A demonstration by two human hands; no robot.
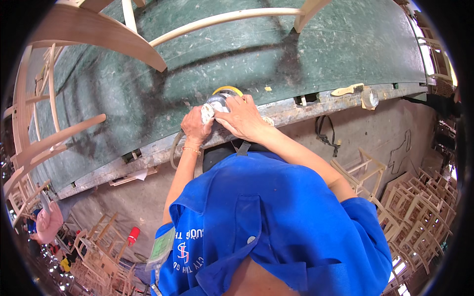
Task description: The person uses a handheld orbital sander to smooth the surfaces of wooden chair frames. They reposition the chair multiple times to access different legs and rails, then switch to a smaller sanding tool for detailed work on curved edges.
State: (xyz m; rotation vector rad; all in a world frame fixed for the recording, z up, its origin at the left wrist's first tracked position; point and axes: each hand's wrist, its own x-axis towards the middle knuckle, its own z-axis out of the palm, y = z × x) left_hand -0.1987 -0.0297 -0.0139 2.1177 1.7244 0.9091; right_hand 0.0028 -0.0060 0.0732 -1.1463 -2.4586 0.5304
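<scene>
Both my hands are on a hand-held sander (216,101) with a silver body and a yellow rim, at the near edge of a green-topped workbench (335,59). My left hand (195,127) is closed round its white-wrapped end, and a bracelet circles that wrist. My right hand (243,118) lies over the silver body with its fingers bent round it. The sander's underside is hidden. A grey hose (175,150) hangs by my left wrist. Ahead and to the left, pale wooden chair frames (222,20) rest on the bench, apart from my hands.
A wood-handled brush (347,90) and a round clear container (370,98) sit on the bench's near ledge at right. Black straps (326,133) hang below. Stacked wooden chair frames (419,217) stand on the floor at right, more at lower left. A person in pink (48,221) is at far left.
</scene>
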